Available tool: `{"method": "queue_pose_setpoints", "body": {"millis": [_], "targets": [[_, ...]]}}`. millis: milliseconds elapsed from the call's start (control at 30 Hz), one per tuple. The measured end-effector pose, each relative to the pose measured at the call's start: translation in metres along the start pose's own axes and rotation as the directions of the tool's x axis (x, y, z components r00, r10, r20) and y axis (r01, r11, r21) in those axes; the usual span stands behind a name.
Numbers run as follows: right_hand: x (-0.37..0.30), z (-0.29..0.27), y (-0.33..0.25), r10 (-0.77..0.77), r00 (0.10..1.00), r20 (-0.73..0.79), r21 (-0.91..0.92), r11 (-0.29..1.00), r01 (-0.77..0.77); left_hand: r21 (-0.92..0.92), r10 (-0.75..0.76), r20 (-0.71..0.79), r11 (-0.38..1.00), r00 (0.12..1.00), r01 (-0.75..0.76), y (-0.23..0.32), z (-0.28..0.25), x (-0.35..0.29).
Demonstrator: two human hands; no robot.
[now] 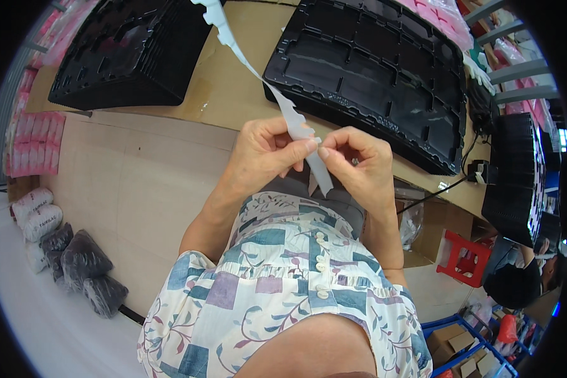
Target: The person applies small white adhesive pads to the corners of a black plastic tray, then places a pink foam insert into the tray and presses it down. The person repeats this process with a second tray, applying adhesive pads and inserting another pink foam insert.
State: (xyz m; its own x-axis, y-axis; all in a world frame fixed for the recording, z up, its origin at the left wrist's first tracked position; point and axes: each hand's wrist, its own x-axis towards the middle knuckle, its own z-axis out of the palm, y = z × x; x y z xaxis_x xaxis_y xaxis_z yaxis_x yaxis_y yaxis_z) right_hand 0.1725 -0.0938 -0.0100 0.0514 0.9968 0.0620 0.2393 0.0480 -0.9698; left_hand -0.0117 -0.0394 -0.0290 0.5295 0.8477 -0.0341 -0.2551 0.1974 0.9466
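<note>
A long white strip [291, 112] with a notched, jagged edge runs from the top of the view down between my hands, and its lower end hangs in front of my shirt. My left hand [261, 154] pinches the strip between thumb and forefinger. Close beside it, my right hand [364, 165] is closed in a pinch at the strip's right edge, where a small white tab shows at the fingertips. Just beyond my hands lies a wide black plastic tray [365, 75] with moulded compartments.
A tall stack of black trays [129, 57] stands at the far left of the cardboard-covered table [217, 85]. More black trays [516, 176] stand at the right, near a black cable [438, 191]. A red stool [465, 258] and a person [516, 277] are at lower right. Dark bags [85, 261] lie on the left.
</note>
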Motion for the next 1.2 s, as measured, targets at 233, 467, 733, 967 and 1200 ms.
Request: {"method": "queue_pose_setpoints", "body": {"millis": [233, 467, 733, 967, 1200], "targets": [[0.012, 0.010, -0.001, -0.595, 0.800, 0.070, -0.514, 0.666, 0.541, -0.128, 0.034, -0.257, 0.989, 0.966, -0.068, -0.018, 0.014, 0.001], [0.045, -0.004, -0.034, -0.533, 0.844, 0.055, -0.402, 0.762, 0.508, 0.207, 0.367, -0.299, 0.926, 0.881, -0.316, -0.012, -0.023, 0.013], [0.142, -0.019, -0.031, -0.136, 0.938, 0.319, -0.570, 0.763, 0.304, 0.645, 0.541, 0.027, 0.633, 0.841, -0.428, 0.003, -0.042, 0.042], [0.147, -0.015, -0.027, -0.074, 0.938, 0.338, -0.646, 0.707, 0.288, 0.621, 0.550, -0.009, 0.658, 0.835, -0.426, -0.001, -0.041, 0.043], [0.139, -0.006, -0.020, -0.152, 0.953, 0.262, -0.739, 0.603, 0.300, 0.652, 0.564, -0.009, 0.630, 0.826, -0.422, -0.003, -0.043, 0.043]]}}
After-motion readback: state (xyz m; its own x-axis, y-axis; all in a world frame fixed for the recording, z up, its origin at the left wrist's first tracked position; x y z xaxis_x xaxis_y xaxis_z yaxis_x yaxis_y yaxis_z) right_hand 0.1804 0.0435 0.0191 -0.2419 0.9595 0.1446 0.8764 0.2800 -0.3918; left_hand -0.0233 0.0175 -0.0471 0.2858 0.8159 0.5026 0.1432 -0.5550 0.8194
